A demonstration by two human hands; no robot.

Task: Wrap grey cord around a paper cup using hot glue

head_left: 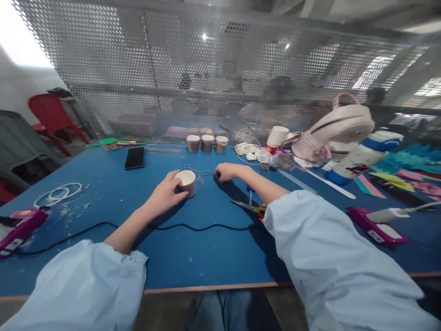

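A small white-rimmed cup (188,183) stands on the blue table, with the fingers and thumb of my left hand (167,192) wrapped round its left side. To the right, my right hand (226,172) is closed near the tabletop, its fingertips at the end of a thin grey cord (206,174). What exactly the fingertips pinch is too small to tell. The cord loops behind the cup and has an orange-brown tip. Scissors (248,206) with red and yellow handles lie below my right forearm.
Three similar cups (207,143) stand by the perforated metal screen. A phone (134,158) lies back left. Stacked paper cups (277,136), a bag (336,128) and a bottle (361,158) are at right. A black cable (196,229) crosses the table between purple power strips (377,228).
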